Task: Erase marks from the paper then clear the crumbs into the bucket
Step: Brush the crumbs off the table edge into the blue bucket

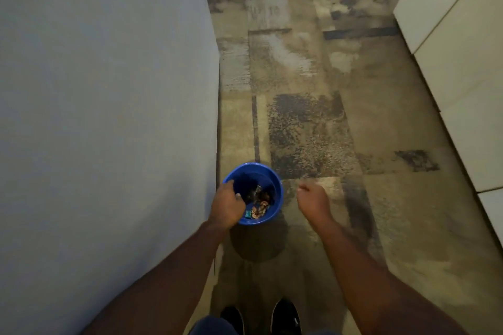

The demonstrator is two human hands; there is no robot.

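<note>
Left hand at the bucket rim, right hand idle beside it

The blue bucket [253, 194] sits on the patterned floor [313, 122] at lower centre of the frame, just beside the edge of the pale worktop [109, 90] that fills the left side. The left hand [226, 205] covers the bucket's near-left rim with fingers curled down; whether it grips the rim or holds crumbs I cannot tell. The right hand [311, 200] hovers just right of the bucket, loosely fisted and holding nothing visible. Scraps of litter lie inside. The left hand is nearer, so any tipping or lifting likely falls to it
</note>
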